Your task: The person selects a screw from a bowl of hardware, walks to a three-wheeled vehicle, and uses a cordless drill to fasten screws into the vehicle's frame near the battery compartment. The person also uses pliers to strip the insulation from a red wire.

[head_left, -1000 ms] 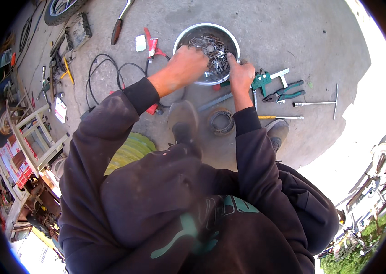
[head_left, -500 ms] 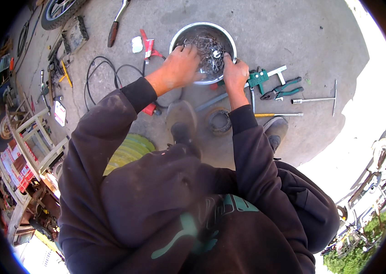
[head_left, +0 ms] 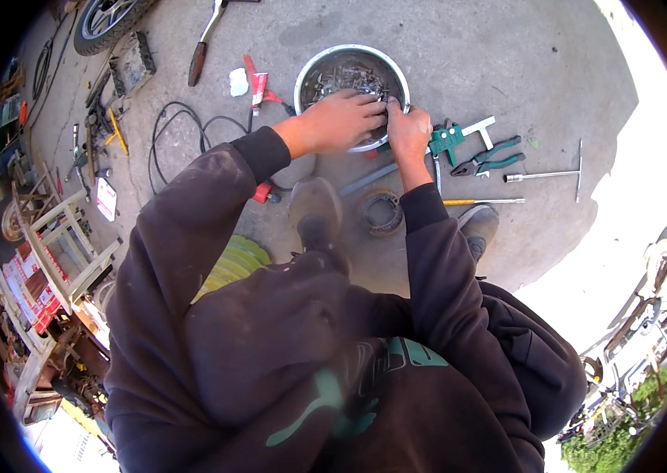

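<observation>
because the round metal bowl [head_left: 352,48] is in front of the two shoes, between them and the far part of the concrete floor [head_left: 491,63], we think that it is placed so both arms can reach it easily; its base is hidden, so we cannot tell whether it sits quite flat. inside the bowl lie many small metal parts [head_left: 349,76], and its raised wall probably serves to keep them together. our right hand [head_left: 411,132] is closed on the right side of the rim, with the thumb over the edge, and we suppose that this grip gives steadiness. our left hand [head_left: 341,122] is over the near side of the bowl, its fingers rather stretched and a little bent, pointing toward the right hand. as they are blurred and the palm is turned away from us, we cannot tell if they hold some piece. to the right of the bowl lie a green clamp-like tool [head_left: 448,140], pliers [head_left: 499,160] with green handles and a t-shaped wrench [head_left: 546,176], spread apart, perhaps so that each one can be picked up easily.
</observation>
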`<action>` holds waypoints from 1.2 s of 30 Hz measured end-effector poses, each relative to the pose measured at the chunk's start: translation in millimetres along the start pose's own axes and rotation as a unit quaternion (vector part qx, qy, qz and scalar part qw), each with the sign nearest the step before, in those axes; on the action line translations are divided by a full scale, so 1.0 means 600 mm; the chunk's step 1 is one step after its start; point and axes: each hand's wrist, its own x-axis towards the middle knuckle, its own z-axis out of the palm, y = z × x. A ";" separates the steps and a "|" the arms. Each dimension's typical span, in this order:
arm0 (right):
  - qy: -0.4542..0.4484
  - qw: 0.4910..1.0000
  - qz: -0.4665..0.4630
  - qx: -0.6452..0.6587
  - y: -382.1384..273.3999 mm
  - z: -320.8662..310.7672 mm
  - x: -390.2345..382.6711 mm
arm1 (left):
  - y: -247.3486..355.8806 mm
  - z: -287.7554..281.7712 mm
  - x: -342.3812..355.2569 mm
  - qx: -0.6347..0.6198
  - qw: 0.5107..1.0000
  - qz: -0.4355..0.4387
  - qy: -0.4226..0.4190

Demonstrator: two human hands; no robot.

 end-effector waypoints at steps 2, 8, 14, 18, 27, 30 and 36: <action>0.001 1.000 -0.014 -0.021 -0.001 -0.006 0.002 | -0.025 -0.001 -0.002 0.038 0.998 0.004 0.042; -0.012 0.998 -0.044 -0.036 -0.003 -0.008 0.003 | -0.066 -0.020 -0.024 0.198 0.976 -0.089 0.007; -0.011 0.999 -0.033 0.027 0.010 -0.003 0.009 | -0.035 -0.039 -0.035 0.176 0.979 -0.103 -0.007; -0.007 0.997 -0.053 0.048 0.008 -0.002 0.000 | -0.018 -0.003 -0.021 0.082 0.996 0.023 0.002; -0.035 0.997 -0.048 0.047 0.012 -0.008 0.006 | -0.064 -0.011 -0.016 0.186 0.980 -0.071 -0.028; -0.023 0.997 -0.057 0.049 0.024 0.000 0.013 | -0.047 -0.026 -0.027 0.197 0.975 -0.105 -0.001; -0.027 0.997 -0.054 0.049 0.016 -0.003 0.009 | -0.034 -0.034 -0.029 0.207 0.972 -0.115 0.010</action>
